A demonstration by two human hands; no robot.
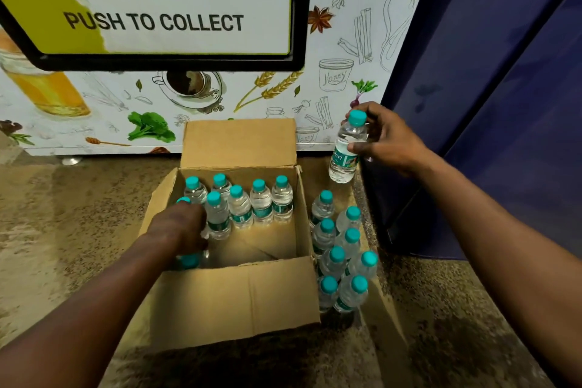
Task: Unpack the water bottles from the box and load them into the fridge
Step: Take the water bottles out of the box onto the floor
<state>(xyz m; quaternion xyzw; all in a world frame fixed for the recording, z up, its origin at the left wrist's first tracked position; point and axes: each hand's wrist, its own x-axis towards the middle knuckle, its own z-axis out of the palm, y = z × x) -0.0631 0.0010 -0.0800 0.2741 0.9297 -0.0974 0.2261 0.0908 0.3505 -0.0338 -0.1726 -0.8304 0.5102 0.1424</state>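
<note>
Head view: looking down at an open cardboard box (233,299) sitting on a speckled floor (63,214), flaps folded out.
Right hand: the right hand (389,143) is up off to the right of the box, thumb and fingers curled round a water bottle (345,151) near its neck. That bottle is upright-ish, a bit tilted, in the air, teal cap on top.
Left hand: the left hand (181,228) is reaching down inside the box at its left side, right up against the bottles there. Fingers are hidden behind the back of the hand, so can't tell if it's actually got hold of one.
Bottles in box: a bunch of bottles still in the box (252,205), standing along the far wall and left side; the near-right part of the box floor is bare cardboard.
Bottles outside: a cluster of bottles on the floor (341,249), standing just beside the box's right wall, packed close together, on the folded-out flap.
Behind: a vending machine panel (346,41) with food drawings and a "PUSH TO COLLECT" flap (151,20).
Right side: dark blue fridge (491,104), just right of the held bottle.
</note>
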